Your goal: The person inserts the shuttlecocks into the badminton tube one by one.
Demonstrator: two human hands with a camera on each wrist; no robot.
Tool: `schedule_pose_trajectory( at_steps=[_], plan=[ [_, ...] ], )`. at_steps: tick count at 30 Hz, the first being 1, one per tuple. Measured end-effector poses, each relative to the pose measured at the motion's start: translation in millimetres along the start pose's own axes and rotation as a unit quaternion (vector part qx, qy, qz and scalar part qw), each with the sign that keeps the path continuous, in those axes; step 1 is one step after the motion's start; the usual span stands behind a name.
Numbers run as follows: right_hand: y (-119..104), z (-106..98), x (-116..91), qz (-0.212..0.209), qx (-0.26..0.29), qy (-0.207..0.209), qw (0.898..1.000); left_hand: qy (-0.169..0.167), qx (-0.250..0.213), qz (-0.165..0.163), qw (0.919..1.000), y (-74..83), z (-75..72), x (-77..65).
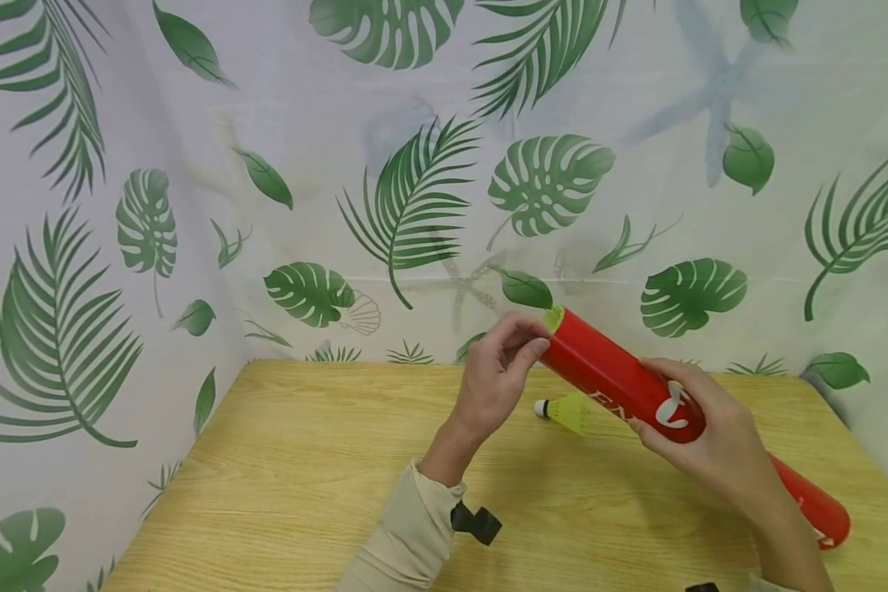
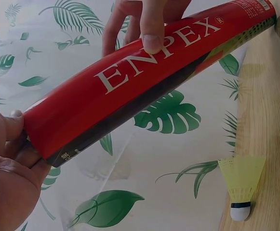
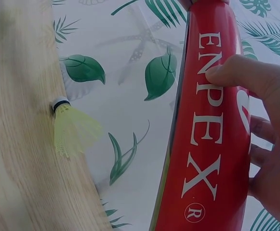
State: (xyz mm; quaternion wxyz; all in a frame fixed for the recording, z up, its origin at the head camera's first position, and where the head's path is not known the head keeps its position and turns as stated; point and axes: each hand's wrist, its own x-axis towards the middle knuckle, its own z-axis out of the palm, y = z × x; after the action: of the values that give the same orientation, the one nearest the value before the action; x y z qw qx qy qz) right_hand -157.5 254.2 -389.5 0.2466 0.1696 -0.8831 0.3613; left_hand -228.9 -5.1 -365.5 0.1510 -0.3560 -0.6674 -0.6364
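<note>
A long red tube (image 1: 599,362) lettered ENPEX slants over the table, its upper mouth toward the left. My right hand (image 1: 725,444) grips it around the middle; the thumb lies over the lettering in the right wrist view. The lower end emerges beyond the right wrist, near the tabletop. My left hand (image 1: 492,374) is at the mouth, thumb and fingers bent at the rim, pinching a shuttlecock (image 1: 554,317) whose yellow-green skirt edge shows there; the rest of it is hidden. Another yellow shuttlecock (image 1: 565,412) with a white head lies on the table beneath the tube.
The wooden table (image 1: 303,477) spans the lower part of the head view. Behind and beside it hangs a white cloth (image 1: 429,329) printed with green leaves. A dark strap piece (image 1: 477,523) sits at the left sleeve.
</note>
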Motion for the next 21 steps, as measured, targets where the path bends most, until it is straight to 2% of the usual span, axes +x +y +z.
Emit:
schedule_pose_trajectory(
  at_steps=[5,13,17,21],
  plan=[
    [-0.2,-0.5,-0.9,-0.011,0.002,0.001,1.0,-0.01,0.017,-0.004,0.9998,-1.8,1.6,-1.3],
    [0.9,-3.2,-0.7,0.0,-0.003,0.0,1.0,-0.031,0.03,0.0,0.9991,-1.3,2.6,0.1],
    [2.1,-5.4,-1.1,-0.001,0.002,0.0,1.0,-0.027,0.017,-0.005,0.9995,-0.3,4.3,1.0],
    [3.8,-7.0,-2.2,-0.001,0.011,0.001,1.0,-0.007,-0.011,-0.005,0.9999,0.7,7.6,0.3]
  ],
)
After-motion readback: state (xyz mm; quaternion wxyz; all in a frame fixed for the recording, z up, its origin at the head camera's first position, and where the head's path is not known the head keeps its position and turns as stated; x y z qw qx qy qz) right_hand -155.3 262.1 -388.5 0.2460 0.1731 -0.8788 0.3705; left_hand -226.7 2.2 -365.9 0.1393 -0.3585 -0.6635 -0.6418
